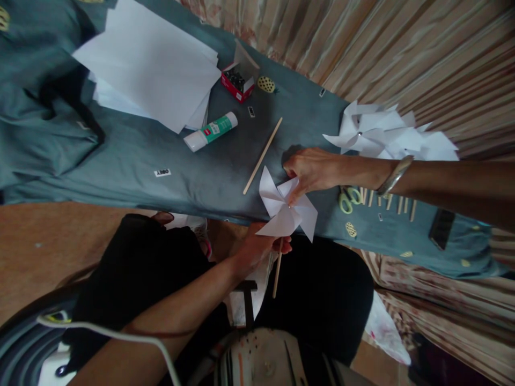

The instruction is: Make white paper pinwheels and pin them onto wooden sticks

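Note:
A white paper pinwheel [281, 206] on a thin wooden stick [277, 276] is above the table's near edge. My left hand [263, 246] is closed around the stick just below the paper blades, which partly hide its fingers. My right hand [311, 167] reaches in from the right with curled fingers; one fingertip is at the shiny pin in the pinwheel's middle, and the other fingertips are partly hidden. A loose wooden stick [262, 156] lies on the cloth just left of my right hand.
On the blue-green cloth [132, 161] are stacked white paper [148, 59], a red box of dark pins [238, 80] and a glue stick [211, 132]. At right are several pinwheels [378, 131], scissors [349, 200], several sticks [389, 202] and a phone [441, 228]. A curtain [362, 48] hangs behind.

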Motion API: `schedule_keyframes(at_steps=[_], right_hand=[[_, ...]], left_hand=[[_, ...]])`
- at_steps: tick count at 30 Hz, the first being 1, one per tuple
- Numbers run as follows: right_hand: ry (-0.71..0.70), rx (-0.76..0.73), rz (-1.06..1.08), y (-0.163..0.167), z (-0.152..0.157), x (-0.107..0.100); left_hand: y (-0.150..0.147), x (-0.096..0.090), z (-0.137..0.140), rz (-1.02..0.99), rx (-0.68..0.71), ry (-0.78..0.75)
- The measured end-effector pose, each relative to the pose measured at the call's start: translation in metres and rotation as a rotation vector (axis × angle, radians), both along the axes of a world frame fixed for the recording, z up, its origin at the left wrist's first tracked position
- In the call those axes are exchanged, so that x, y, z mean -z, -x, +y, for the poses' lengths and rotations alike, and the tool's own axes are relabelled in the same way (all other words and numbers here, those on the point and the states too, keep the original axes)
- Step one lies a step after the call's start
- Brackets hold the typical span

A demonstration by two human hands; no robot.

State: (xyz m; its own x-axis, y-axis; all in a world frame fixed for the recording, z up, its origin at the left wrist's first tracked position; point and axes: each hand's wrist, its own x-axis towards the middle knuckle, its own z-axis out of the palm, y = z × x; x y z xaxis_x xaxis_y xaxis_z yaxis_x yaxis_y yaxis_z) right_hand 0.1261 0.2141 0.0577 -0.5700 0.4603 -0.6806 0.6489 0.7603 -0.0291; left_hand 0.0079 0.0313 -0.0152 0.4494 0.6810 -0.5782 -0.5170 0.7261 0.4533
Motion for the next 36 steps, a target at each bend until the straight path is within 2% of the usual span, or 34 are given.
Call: schedule_keyframes(at_steps=[6, 10, 21, 26, 33, 36], right_hand=[[-0.005, 0.009, -0.025, 0.003, -0.001, -0.002], [0.000, 0.030, -0.036, 0.004, -0.003, -0.003], [0.040, 0.056, 0.025, -0.005, 0.005, 0.011], [0.025, 0.080, -0.006, -0.003, 0.002, 0.006], [-0.032, -0.007, 0.108, -0.009, -0.007, -0.004], [0.006, 0.027, 0.160, -0.013, -0.008, -0.012]], left_hand=[[0.000, 0.001, 0.001, 0.030, 0.046, 0.030], [0.001, 0.002, 0.001, -0.007, 0.021, 0.036], [0.001, 0.001, 0.000, -0.020, 0.016, 0.016], [0.001, 0.003, 0.001, -0.017, 0.025, 0.020], [0.004, -0.001, 0.003, 0.012, 0.009, 0.068], [0.007, -0.006, 0.002, 0.024, -0.012, 0.083]])
